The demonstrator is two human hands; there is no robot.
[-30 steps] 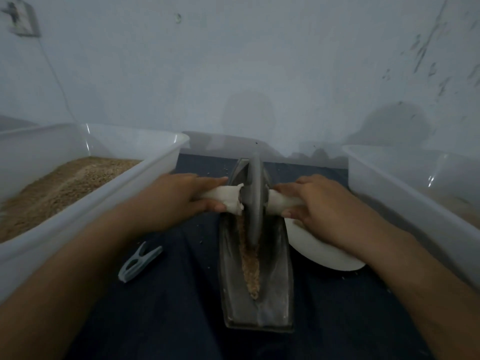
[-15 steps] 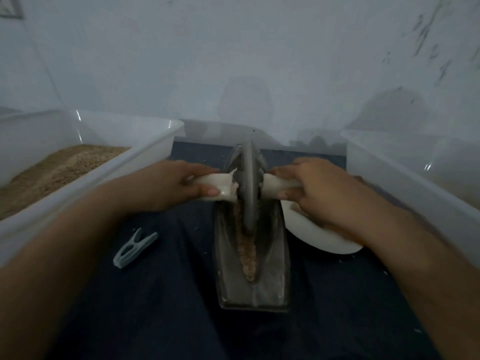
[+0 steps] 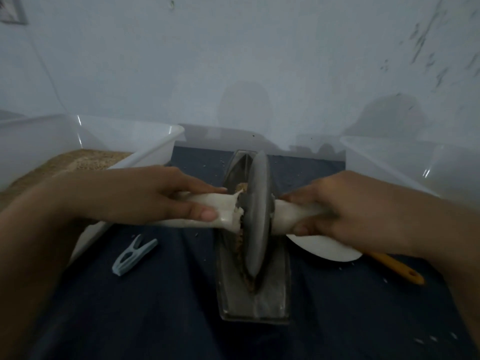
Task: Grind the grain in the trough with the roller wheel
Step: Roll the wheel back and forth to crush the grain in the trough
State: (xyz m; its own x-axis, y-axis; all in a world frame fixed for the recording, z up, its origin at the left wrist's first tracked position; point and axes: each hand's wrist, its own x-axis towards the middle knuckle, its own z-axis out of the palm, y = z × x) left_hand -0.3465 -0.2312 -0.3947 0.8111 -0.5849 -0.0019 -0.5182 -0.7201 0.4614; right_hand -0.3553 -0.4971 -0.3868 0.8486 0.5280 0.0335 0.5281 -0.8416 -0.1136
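Grinding under way: our left hand (image 3: 145, 196) and right hand (image 3: 345, 206) each clasp the axle of the roller wheel (image 3: 257, 216), standing mid-trough (image 3: 253, 302) at 6 o'clock, where coarse grain (image 3: 239, 242) remains.

A plain domestic workspace, probably a room in a home, is suggested: a scuffed pale wall (image 3: 259, 61) is seen behind a dark cloth (image 3: 161, 307), on which white plastic tubs (image 3: 155, 146) and a clothes peg (image 3: 133, 254) are laid.
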